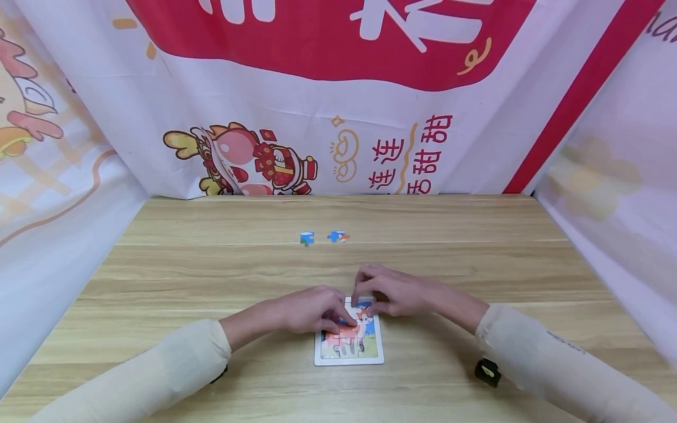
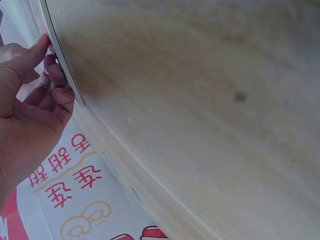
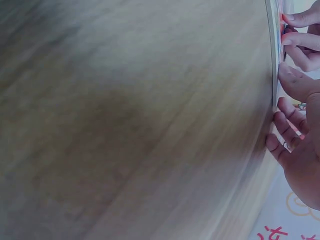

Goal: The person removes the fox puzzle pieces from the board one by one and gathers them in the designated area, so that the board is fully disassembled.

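Both hands, left hand [image 1: 309, 309] and right hand [image 1: 394, 292], press fingertips on the puzzle [image 1: 349, 341], fingers bent; only the head view shows two loose pieces [image 1: 322, 237] at twelve o'clock.

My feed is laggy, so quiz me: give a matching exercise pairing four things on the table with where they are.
Things:
1. puzzle tray
2. left hand
3. right hand
4. two loose pieces

Places:
A. apart from the hands, farther back on the wooden table
B. fingers on the tray's top left
C. near edge of the table, between the sleeves
D. fingers on the tray's top right

Pairs: 1-C, 2-B, 3-D, 4-A
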Tool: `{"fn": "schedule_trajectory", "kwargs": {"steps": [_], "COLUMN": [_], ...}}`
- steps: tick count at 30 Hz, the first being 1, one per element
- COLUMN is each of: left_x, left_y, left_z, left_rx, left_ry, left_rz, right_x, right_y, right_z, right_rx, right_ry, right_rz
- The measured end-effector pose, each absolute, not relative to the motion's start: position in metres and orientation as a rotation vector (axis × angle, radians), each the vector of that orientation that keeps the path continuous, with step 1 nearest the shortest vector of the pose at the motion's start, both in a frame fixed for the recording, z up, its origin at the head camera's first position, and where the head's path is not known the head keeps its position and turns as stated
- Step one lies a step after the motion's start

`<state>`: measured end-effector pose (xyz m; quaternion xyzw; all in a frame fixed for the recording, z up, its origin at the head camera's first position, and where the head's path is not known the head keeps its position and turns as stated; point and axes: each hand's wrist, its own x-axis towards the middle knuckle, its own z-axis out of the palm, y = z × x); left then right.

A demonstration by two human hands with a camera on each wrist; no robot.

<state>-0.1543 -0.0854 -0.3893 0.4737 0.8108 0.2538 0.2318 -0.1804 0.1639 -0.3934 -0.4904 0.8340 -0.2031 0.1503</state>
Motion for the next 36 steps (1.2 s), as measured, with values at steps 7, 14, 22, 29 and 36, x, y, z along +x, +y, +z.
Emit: {"fn": "schedule_trajectory", "kwargs": {"steps": [7,14,22,29,36], "left_x": [-0.153,-0.154,-0.154,-0.154,-0.154], "left_y": [-0.087,-0.087,-0.087,-0.086,-0.085], "left_z": [-0.388,-0.388,-0.393,-0.393,-0.392], "left_rx": [1.258,1.269,1.281,1.291,1.282], "left_ry": [2.219,2.221,2.215,2.211,2.195], "left_rz": [0.722,0.731,0.756,0.755,0.715], "right_x": [-0.181,-0.183,-0.186,-0.188,-0.188], "right_y": [0.165,0.157,0.154,0.154,0.153], "right_z": [-0.396,-0.390,-0.389,-0.389,-0.389], "right_rx": [-1.363,-1.300,-1.302,-1.329,-1.312], "right_ry": [2.386,2.359,2.330,2.305,2.304], "right_rz": [-0.674,-0.630,-0.596,-0.602,-0.588]}}
